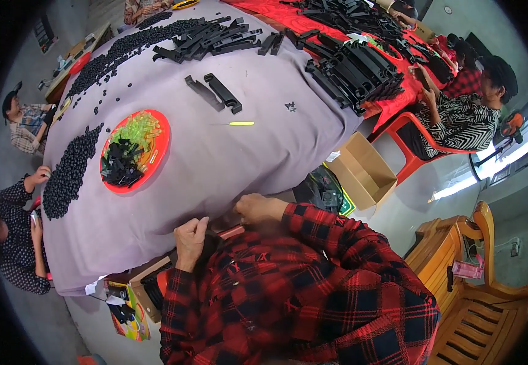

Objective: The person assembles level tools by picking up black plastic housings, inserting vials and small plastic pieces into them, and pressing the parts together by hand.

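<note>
My left hand point(190, 242) is curled with its thumb up, just off the near edge of the cloth-covered table point(215, 176). To its right, my right hand point(257, 208) is closed in a fist by the same edge. Whatever the fingers of either hand hold, if anything, is hidden. Farther in on the cloth lie a small yellow-handled tool point(241, 123) with a thin tip and two long black plastic parts point(222, 92). On the left, a red plate point(162, 149) bears yellow-green clear pieces point(137, 129) and small black pieces point(122, 165).
Small black round parts point(72, 173) are heaped along the table's left side. Black plastic parts point(358, 70) are stacked at the right. An open cardboard box point(367, 173) stands beside the table, and a wooden bench point(477, 292) is behind at right. Other people sit around.
</note>
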`<state>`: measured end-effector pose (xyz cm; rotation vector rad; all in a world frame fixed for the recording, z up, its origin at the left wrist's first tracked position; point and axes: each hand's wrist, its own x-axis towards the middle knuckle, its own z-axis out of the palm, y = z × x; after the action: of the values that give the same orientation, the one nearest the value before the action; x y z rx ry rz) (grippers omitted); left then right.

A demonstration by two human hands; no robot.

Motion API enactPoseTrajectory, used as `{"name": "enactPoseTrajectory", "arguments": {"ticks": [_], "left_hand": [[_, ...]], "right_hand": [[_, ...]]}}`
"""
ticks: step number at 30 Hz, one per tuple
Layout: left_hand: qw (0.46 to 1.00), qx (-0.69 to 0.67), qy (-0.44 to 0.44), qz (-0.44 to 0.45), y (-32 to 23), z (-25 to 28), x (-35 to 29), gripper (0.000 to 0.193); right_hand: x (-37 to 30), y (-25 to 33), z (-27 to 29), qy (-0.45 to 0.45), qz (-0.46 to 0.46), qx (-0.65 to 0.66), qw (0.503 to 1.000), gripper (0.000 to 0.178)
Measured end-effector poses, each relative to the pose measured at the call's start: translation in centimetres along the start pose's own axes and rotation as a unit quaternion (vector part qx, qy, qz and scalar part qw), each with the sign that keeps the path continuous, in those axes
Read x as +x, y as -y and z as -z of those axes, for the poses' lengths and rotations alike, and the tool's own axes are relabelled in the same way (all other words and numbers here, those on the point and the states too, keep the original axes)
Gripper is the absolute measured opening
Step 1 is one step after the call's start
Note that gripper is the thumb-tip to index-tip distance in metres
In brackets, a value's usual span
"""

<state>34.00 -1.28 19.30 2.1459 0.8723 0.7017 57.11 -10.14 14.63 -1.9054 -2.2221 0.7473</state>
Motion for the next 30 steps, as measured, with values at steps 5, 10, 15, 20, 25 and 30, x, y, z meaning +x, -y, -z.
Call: {"name": "enactPoseTrajectory", "arguments": {"ticks": [5,10,15,20,25,30], "left_hand": [[1.000,0.003,0.002,0.009,0.1,0.1,-0.3,0.044],[1.000,0.021,0.008,-0.018,0.2,-0.1,0.0,0.042],[0.999,0.024,0.014,0.022,-0.7,0.1,0.0,0.040],[0.999,0.016,0.002,0.028,-0.3,0.2,-0.1,0.036],[0.999,0.005,0.001,0.039,0.4,-0.1,-0.2,0.037],[0.999,-0.004,0.009,0.039,-0.2,0.1,-0.2,0.039]], "right_hand": [[0.0,0.4,0.4,0.007,0.006,0.015,1.000,0.027],[-0.1,1.2,1.3,0.049,-0.040,-0.003,0.998,0.035],[-0.9,1.3,1.7,0.020,-0.006,0.026,0.999,0.031],[-1.9,2.9,4.5,0.044,0.034,0.160,0.986,0.035],[-3.8,4.3,9.5,0.063,0.047,0.528,0.846,0.023],[-2.6,1.0,14.2,-0.235,0.052,0.427,0.872,0.018]]}}
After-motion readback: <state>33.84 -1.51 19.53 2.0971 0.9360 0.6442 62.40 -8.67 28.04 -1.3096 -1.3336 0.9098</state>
